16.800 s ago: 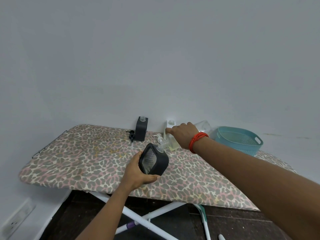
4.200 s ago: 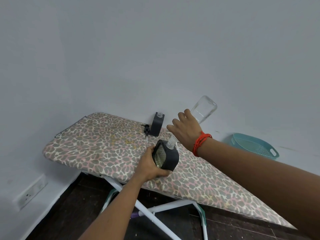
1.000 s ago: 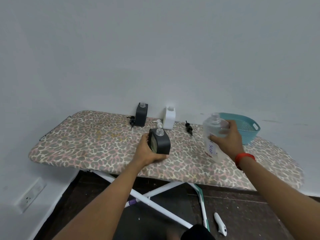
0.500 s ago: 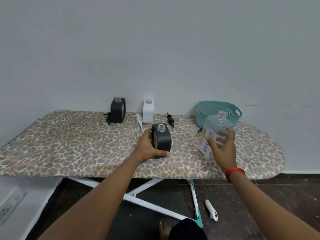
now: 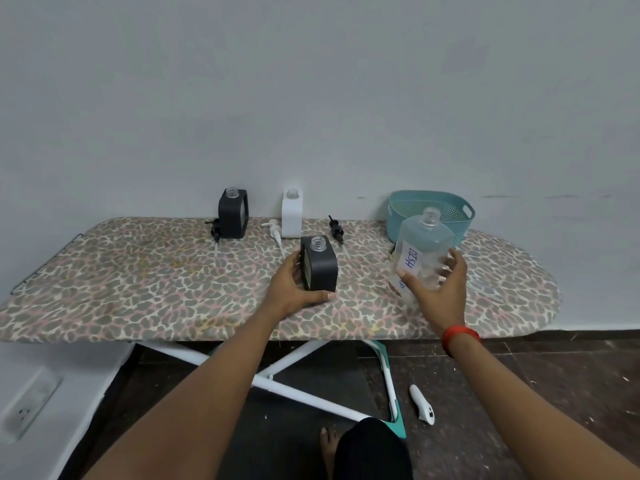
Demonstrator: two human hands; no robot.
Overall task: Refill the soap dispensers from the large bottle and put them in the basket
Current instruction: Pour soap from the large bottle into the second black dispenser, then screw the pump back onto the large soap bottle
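A dark grey square dispenser (image 5: pixel 320 263) stands upright and uncapped mid-board, gripped from its left side by my left hand (image 5: pixel 291 282). My right hand (image 5: pixel 438 289) holds the large clear bottle (image 5: pixel 420 247), uncapped, labelled "DISH", its base at the board. A second dark dispenser (image 5: pixel 232 213) and a white dispenser (image 5: pixel 291 213) stand open at the back by the wall. Three pump heads lie loose: a black pump (image 5: pixel 215 231), a white pump (image 5: pixel 275 230) and another black pump (image 5: pixel 336 229). The teal basket (image 5: pixel 401 216) sits at the back right.
Everything rests on a leopard-print ironing board (image 5: pixel 138 271) against a grey wall. Its white crossed legs (image 5: pixel 298 386) stand below. A white handheld object (image 5: pixel 422 403) lies on the dark floor, and a wall socket (image 5: pixel 29 403) is low on the left.
My right hand has lowered the large bottle from its tipped pouring position and brought it upright to the right, down at the board. My left hand stood the dark dispenser on the board.
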